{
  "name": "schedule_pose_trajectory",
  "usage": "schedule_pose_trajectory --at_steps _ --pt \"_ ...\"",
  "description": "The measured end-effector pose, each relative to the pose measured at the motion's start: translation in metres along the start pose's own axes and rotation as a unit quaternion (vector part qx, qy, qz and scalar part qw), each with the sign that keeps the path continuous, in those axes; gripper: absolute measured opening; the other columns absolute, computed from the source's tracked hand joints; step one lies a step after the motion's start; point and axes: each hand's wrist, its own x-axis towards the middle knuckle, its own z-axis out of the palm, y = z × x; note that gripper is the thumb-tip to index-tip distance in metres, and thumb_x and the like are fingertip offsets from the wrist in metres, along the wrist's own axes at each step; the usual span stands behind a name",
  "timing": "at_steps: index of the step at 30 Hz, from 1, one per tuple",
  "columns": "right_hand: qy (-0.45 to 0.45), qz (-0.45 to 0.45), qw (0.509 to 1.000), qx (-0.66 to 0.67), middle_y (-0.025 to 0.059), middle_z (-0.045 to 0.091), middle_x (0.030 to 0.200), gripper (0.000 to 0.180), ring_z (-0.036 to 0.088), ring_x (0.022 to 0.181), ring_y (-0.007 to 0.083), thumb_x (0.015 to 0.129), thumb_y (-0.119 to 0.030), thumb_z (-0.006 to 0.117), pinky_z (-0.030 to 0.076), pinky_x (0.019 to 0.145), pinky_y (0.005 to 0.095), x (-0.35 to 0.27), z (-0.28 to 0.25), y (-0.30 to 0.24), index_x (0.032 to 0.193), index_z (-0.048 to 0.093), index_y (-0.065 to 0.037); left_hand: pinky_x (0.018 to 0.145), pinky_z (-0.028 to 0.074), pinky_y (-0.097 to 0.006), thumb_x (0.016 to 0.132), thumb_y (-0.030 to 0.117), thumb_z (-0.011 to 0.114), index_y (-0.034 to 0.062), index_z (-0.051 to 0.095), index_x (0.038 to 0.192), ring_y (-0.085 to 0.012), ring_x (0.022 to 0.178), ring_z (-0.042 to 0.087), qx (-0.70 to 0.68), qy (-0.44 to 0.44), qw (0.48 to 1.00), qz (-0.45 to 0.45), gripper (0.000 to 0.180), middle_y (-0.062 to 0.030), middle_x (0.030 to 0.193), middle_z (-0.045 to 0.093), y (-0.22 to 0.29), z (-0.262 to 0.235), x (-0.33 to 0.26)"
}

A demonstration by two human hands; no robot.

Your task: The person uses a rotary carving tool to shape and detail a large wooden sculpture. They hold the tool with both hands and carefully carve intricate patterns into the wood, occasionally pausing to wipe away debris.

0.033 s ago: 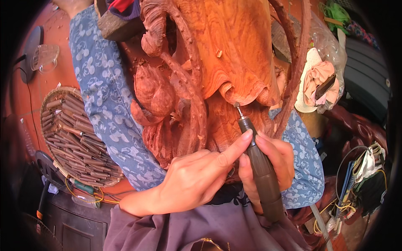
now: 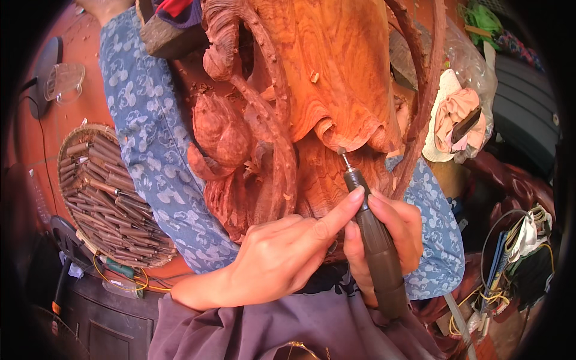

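A reddish-orange floor (image 2: 66, 129) shows at the upper left, brightly lit by warm daylight. On it rests a round woven basket (image 2: 72, 141) packed with brown wooden-handled tools. A clear plastic piece (image 2: 63, 81) lies further up. Yellow cables (image 2: 123, 282) trail below the basket, and dark furniture (image 2: 522, 114) stands at right.
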Motion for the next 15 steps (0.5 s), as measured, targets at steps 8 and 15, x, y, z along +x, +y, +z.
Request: schedule_pose_trajectory --at_steps 8,15 --pt "0.017 0.003 1.000 0.004 0.0178 0.067 0.093 0.035 0.069 0.081 0.0228 0.071 -0.001 0.080 0.060 0.072 0.0282 0.0015 0.0049 0.0025 0.103 0.069 0.005 0.052 0.047 -0.035 0.077 -0.006 0.064 0.0039 0.044 0.145 -0.0237 0.053 0.054 0.023 -0.007 1.000 0.003 0.072 -0.0081 0.063 0.052 -0.0013 -0.0032 0.0054" --pt "0.009 0.004 1.000 -0.010 0.0163 0.067 0.092 0.035 0.069 0.081 0.0228 0.071 -0.002 0.080 0.059 0.069 0.0276 0.0008 0.0036 0.0030 0.103 0.069 0.004 0.051 0.047 -0.035 0.077 -0.006 0.064 0.0041 0.044 0.145 -0.0236 0.053 0.054 0.011 -0.001 1.000 0.003 0.071 -0.0080 0.062 0.052 -0.0018 -0.0035 0.0052"
